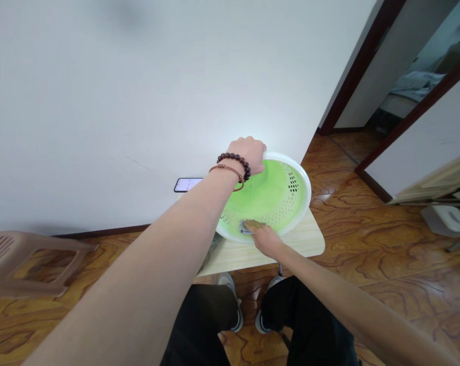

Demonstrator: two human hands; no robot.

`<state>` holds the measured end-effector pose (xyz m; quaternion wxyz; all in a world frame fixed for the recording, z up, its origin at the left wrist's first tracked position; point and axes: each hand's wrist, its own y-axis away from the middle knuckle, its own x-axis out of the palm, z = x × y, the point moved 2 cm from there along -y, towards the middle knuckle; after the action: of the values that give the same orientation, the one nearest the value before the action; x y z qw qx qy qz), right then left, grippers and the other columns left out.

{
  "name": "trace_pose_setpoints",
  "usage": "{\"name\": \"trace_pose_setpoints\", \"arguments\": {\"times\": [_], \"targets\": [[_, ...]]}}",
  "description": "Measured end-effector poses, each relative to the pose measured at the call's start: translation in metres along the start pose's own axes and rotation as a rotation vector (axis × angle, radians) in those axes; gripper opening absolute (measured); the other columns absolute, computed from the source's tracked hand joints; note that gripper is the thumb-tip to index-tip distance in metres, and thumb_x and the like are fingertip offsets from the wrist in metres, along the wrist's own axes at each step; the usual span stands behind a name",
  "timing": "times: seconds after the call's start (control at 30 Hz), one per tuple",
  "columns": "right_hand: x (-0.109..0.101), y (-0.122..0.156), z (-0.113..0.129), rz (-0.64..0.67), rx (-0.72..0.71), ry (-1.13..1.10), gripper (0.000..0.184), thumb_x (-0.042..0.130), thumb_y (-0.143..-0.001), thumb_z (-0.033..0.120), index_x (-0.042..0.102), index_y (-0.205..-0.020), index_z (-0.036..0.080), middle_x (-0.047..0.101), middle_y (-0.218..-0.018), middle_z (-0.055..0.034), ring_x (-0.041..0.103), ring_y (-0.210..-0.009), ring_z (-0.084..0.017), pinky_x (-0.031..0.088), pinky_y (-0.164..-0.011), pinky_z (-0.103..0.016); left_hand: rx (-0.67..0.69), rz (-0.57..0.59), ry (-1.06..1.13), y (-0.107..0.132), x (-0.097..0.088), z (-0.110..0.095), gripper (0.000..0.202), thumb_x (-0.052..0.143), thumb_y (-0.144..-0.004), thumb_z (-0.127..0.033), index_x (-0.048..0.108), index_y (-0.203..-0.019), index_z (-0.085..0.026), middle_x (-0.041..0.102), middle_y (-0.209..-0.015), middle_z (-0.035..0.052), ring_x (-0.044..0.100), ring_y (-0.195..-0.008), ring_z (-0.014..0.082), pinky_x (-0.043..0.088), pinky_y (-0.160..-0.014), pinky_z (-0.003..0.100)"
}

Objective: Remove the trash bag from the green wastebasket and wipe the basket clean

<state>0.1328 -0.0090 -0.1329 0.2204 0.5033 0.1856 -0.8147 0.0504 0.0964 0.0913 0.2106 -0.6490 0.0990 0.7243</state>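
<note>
A round basket [270,190], green inside with a white rim and rows of holes, sits tilted on a small light-wood table [304,239]. At the far side, my left hand [249,152] is closed over its rim, the fingertips hidden; two bracelets circle that wrist. My right hand [266,239] presses a small greyish cloth [246,227] against the near inner side of the basket. Part of the cloth is under the fingers.
A phone [186,184] with a lit screen lies left of the basket, against the white wall. A dark, see-through bag-like thing [213,250] is partly hidden by my left arm. A brown plastic stool [35,259] stands at left, a doorway at right.
</note>
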Motion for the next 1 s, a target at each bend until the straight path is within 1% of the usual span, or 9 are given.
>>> {"name": "trace_pose_setpoints", "arguments": {"times": [0.13, 0.23, 0.3, 0.43, 0.53, 0.63, 0.8, 0.9, 1.0], "targets": [[-0.013, 0.044, 0.017, 0.012, -0.132, -0.067, 0.051, 0.034, -0.081, 0.004, 0.044, -0.13, 0.011, 0.046, -0.134, -0.0112, 0.039, -0.125, -0.017, 0.031, -0.105, -0.034, 0.001, -0.006, 0.024, -0.001, -0.001, -0.001, 0.033, 0.052, -0.068, -0.028, 0.064, -0.098, -0.02, 0.062, -0.089, 0.0095, 0.056, -0.083, 0.0233, 0.042, -0.068, 0.034], [-0.027, 0.056, 0.022, 0.043, -0.178, -0.14, 0.051, 0.034, -0.081, 0.005, 0.046, -0.129, 0.015, 0.049, -0.132, -0.0078, 0.043, -0.122, -0.017, 0.034, -0.103, -0.034, -0.013, 0.009, 0.037, 0.0, -0.002, 0.0, 0.032, 0.052, -0.068, -0.028, 0.064, -0.097, -0.022, 0.063, -0.088, 0.0087, 0.056, -0.082, 0.023, 0.042, -0.069, 0.034], [-0.036, 0.044, 0.017, -0.001, -0.11, -0.176, 0.051, 0.034, -0.082, 0.006, 0.046, -0.13, 0.018, 0.052, -0.129, -0.0054, 0.047, -0.118, -0.017, 0.038, -0.1, -0.034, -0.032, 0.018, 0.043, 0.0, -0.003, 0.0, 0.032, 0.052, -0.069, -0.029, 0.064, -0.098, -0.022, 0.063, -0.088, 0.0081, 0.056, -0.084, 0.023, 0.042, -0.07, 0.034], [-0.042, -0.012, -0.01, -0.147, 0.099, -0.111, 0.046, 0.033, -0.085, 0.01, 0.046, -0.128, 0.018, 0.055, -0.125, -0.005, 0.052, -0.113, -0.017, 0.04, -0.097, -0.034, -0.04, 0.012, 0.043, 0.0, -0.004, -0.002, 0.033, 0.053, -0.069, -0.03, 0.063, -0.1, -0.021, 0.063, -0.093, 0.0089, 0.054, -0.09, 0.0244, 0.042, -0.075, 0.034], [-0.028, -0.047, -0.031, -0.093, 0.226, 0.026, 0.045, 0.035, -0.083, 0.007, 0.052, -0.123, 0.015, 0.056, -0.123, -0.0092, 0.052, -0.111, -0.02, 0.04, -0.096, -0.035, -0.025, 0.012, 0.047, 0.0, -0.002, -0.003, 0.033, 0.052, -0.069, -0.03, 0.063, -0.099, -0.02, 0.062, -0.096, 0.0105, 0.055, -0.09, 0.0257, 0.042, -0.075, 0.036], [-0.008, -0.057, -0.034, -0.03, 0.27, 0.099, 0.043, 0.036, -0.08, 0.003, 0.056, -0.118, 0.01, 0.058, -0.118, -0.0144, 0.051, -0.112, -0.022, 0.037, -0.098, -0.035, -0.023, 0.013, 0.056, 0.001, 0.0, -0.002, 0.033, 0.052, -0.069, -0.029, 0.063, -0.099, -0.02, 0.062, -0.096, 0.01, 0.055, -0.089, 0.0255, 0.041, -0.075, 0.037], [0.01, -0.032, -0.003, -0.072, 0.18, -0.006, 0.048, 0.035, -0.081, 0.005, 0.046, -0.128, 0.009, 0.05, -0.129, -0.0141, 0.044, -0.12, -0.02, 0.035, -0.1, -0.034, -0.032, 0.007, 0.059, 0.001, 0.001, 0.0, 0.033, 0.053, -0.069, -0.029, 0.063, -0.1, -0.021, 0.062, -0.095, 0.009, 0.055, -0.089, 0.0247, 0.041, -0.075, 0.036], [0.006, 0.0, 0.014, -0.067, 0.076, -0.079, 0.051, 0.034, -0.081, 0.004, 0.043, -0.131, 0.012, 0.046, -0.134, -0.0113, 0.04, -0.124, -0.018, 0.033, -0.103, -0.035, -0.025, 0.017, 0.053, 0.001, 0.0, -0.001, 0.033, 0.052, -0.069, -0.028, 0.063, -0.1, -0.021, 0.062, -0.094, 0.0093, 0.055, -0.088, 0.0243, 0.042, -0.073, 0.036], [-0.01, 0.032, 0.023, -0.029, -0.064, -0.153, 0.05, 0.034, -0.081, 0.005, 0.045, -0.13, 0.014, 0.046, -0.133, -0.0091, 0.041, -0.123, -0.018, 0.034, -0.103, -0.035, -0.025, 0.014, 0.042, 0.002, -0.001, -0.001, 0.033, 0.051, -0.07, -0.028, 0.063, -0.099, -0.02, 0.063, -0.092, 0.0099, 0.056, -0.087, 0.0241, 0.042, -0.072, 0.035]]}}
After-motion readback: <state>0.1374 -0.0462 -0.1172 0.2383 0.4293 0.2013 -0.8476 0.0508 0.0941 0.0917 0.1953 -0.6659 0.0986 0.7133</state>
